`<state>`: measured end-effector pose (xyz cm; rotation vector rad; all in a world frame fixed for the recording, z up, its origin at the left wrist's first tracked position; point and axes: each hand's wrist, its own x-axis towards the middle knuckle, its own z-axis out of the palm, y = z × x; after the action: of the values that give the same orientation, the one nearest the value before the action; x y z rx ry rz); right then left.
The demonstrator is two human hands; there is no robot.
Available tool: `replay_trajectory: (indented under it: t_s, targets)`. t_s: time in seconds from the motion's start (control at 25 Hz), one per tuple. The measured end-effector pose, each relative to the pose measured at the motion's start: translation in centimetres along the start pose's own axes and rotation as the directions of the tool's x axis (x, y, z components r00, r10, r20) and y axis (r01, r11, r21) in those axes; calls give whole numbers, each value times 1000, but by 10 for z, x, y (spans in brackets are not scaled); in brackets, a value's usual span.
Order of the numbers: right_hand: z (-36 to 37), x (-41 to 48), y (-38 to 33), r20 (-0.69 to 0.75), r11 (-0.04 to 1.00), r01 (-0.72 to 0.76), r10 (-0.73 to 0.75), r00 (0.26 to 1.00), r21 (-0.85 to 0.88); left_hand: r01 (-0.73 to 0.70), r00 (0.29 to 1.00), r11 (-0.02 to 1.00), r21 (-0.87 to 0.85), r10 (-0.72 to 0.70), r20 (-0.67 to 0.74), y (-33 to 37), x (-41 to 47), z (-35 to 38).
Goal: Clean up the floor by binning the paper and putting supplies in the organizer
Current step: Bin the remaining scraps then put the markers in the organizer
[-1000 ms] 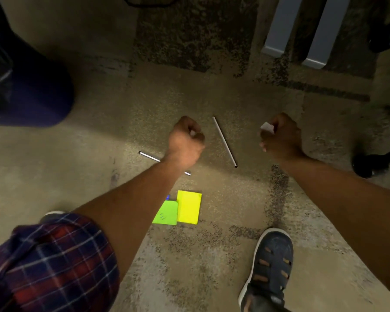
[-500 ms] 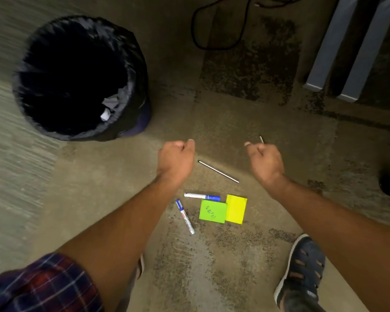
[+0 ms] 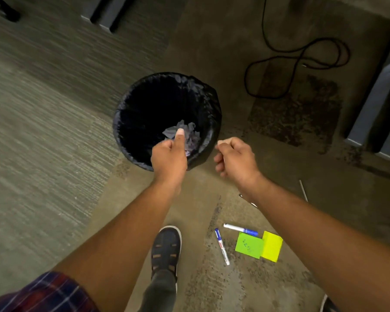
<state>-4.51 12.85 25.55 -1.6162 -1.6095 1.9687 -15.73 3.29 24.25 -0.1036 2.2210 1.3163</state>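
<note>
The left hand (image 3: pixel 169 157) moved up over the bin (image 3: pixel 122 113); the right hand (image 3: pixel 234 157) came just beside its rim.

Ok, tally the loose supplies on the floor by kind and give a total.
Markers: 2
Sticky notes: 2, one green, one yellow
Thin sticks: 2, one mostly hidden
Total: 6

The bin (image 3: pixel 212 102) has a black liner, and the crumpled paper (image 3: pixel 190 136) inside looks white, perhaps faintly lilac in the dimness. On the tan, dark-speckled carpet (image 3: pixel 245 289) lie a lime-green note (image 3: pixel 249 245), a yellow note (image 3: pixel 272 247) and white markers (image 3: pixel 240 229) with blue caps. The sleeve (image 3: pixel 43 293) is red-and-navy plaid.
</note>
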Motion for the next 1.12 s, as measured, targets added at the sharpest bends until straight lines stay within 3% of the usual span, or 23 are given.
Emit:
replay_trajectory:
  t_s: [0.16,0.44,0.52,0.64,0.84,1.0,1.12]
  targets:
    - [53,18,-29,57,998,-36,32,998,59,220,975,970,-100,-221,0,18,52,-26]
    - [76,43,-40,-34,1000,6,-7,999,-17,189,981,981,-34,-190,-26,21,86,-58]
    - [69,44,-39,-84,999,42,-45,996,-32,149,987,985,-84,-154,-48,25,76,-61]
    - [51,47,-38,-187,990,56,-32,982,126,65,997,982,-178,-72,-35,22,55,-58]
    - [-4,45,-3,-301,965,13,69,951,264,-300,954,937,-178,299,-32,2,-15,-35]
    - [-38,31,53,-357,995,7,28,934,95,-484,868,875,-27,484,114,-37,-70,-4]
    - [-60,20,102,-358,993,0,-42,933,-117,-463,874,884,71,442,202,-77,-89,19]
